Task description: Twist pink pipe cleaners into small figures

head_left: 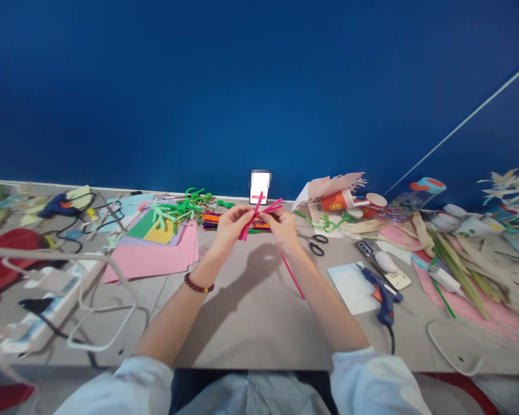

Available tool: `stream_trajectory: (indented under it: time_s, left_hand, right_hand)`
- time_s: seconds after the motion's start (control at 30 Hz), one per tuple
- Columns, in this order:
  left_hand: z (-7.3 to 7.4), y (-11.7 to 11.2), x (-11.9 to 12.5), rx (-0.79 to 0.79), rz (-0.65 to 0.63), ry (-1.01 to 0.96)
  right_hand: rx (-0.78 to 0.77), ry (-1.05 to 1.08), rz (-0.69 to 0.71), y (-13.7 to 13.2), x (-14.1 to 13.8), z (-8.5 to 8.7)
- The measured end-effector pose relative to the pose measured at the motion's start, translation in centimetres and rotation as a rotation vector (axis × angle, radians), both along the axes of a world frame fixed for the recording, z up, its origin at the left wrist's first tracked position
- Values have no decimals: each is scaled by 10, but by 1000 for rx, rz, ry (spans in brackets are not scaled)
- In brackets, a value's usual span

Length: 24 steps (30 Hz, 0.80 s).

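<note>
Both of my hands hold bright pink pipe cleaners (256,214) crossed over each other in front of me. My left hand (232,226) pinches them from the left, and my right hand (282,228) grips them from the right. One long pink strand (293,275) hangs down past my right wrist towards the grey table (251,323), with its lower end near the surface. A dark red bead bracelet (199,283) circles my left wrist.
Beyond my hands lie green pipe-cleaner shapes (185,208) and pink card sheets (149,255). Black-handled scissors (313,244) and a blue hot glue gun (383,294) are on the right. A white power strip (47,305) with cables is on the left. A blue wall (259,86) rises behind.
</note>
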<state>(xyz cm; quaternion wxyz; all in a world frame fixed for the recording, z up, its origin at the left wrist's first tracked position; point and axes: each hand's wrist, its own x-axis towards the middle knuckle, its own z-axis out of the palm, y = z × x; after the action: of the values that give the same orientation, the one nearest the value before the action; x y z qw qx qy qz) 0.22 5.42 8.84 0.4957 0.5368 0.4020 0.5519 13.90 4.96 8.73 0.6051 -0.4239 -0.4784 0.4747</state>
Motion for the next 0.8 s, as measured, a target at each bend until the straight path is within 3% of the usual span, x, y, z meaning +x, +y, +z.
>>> stream_trajectory:
  time_s: [0.1, 0.17, 0.3, 0.47, 0.8]
  left_hand:
    - [-1, 5, -5, -197, -113, -63]
    - [0, 6, -8, -245, -200, -56]
    - [6, 2, -11, -244, -287, -46]
    - [12, -2, -13, -220, -370, -87]
    - [19, -11, -14, -121, -404, 94]
  right_hand:
    - [-55, 0, 9, -1, 0, 2]
    - [-54, -4, 47, -2, 1, 3]
    - [-50, -6, 149, -2, 4, 5]
    - [-151, 65, 317, 0, 15, 5]
    - [-122, -85, 367, 5, 28, 3]
